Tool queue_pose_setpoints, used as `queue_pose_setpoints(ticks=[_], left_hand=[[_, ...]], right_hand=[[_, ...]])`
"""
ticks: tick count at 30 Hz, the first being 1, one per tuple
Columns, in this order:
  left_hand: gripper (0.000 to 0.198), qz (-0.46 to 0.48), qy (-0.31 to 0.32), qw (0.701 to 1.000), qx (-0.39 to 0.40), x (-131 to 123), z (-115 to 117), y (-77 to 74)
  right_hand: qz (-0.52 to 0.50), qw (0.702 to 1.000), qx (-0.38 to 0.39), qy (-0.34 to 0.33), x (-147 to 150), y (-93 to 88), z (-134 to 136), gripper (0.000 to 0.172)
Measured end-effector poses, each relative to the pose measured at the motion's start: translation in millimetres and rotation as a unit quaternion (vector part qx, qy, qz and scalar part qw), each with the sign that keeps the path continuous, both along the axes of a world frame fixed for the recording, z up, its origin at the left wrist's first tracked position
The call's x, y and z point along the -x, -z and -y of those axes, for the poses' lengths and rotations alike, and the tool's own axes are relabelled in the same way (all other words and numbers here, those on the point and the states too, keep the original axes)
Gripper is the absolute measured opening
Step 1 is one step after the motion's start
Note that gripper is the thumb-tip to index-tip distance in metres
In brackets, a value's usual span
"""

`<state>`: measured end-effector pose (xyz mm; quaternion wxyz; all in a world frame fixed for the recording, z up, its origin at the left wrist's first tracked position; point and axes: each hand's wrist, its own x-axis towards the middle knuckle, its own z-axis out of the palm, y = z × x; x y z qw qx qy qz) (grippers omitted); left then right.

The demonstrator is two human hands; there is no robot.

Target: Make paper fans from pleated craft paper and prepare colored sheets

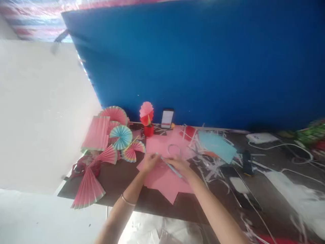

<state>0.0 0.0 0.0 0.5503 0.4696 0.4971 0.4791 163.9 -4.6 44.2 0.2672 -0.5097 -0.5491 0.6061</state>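
My right hand (180, 165) is closed around a thin light-blue pen or pencil (172, 168), its tip over a sheet of pink paper (162, 179) on the dark table (122, 184). My left hand (151, 162) rests on the same pink paper just left of the right hand, fingers curled, though blur hides what they hold, if anything. A bangle sits on my left wrist. A clear ring-shaped object (174, 149) lies on the pink paper just beyond both hands.
Pleated pink and pastel paper fans (109, 142) are piled at the left of the table. A red pot with a pink paper flower (147, 120) and a phone (167, 118) stand against the blue wall. Light-blue paper (217, 145), white paper strips and cables lie to the right.
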Motion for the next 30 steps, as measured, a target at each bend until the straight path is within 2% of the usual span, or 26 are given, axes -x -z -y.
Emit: queue_pose_setpoints(ticks=[5,10,14,21,30], left_hand=[[0.039,0.011,-0.023,0.999,-0.021,2.6,-4.8,6.2],[0.037,0.027,-0.027,0.999,-0.026,3.4,-5.1,3.3],[0.035,0.066,-0.019,0.998,-0.008,2.9,-4.1,-1.3],[0.036,0.096,0.012,0.995,0.013,2.7,-3.7,-4.9],[0.037,0.098,0.013,0.995,0.02,2.1,-1.5,-10.7]], right_hand=[[-0.017,0.999,0.045,-0.022,-7.0,3.6,0.6,0.036],[-0.005,0.996,0.084,-0.028,-12.2,11.7,-4.3,0.032],[-0.025,0.996,0.081,-0.04,-12.9,15.0,-5.3,0.031],[-0.026,0.995,0.071,-0.058,-12.5,8.5,-3.2,0.032],[-0.032,0.997,0.07,-0.01,-10.3,11.9,-0.6,0.029]])
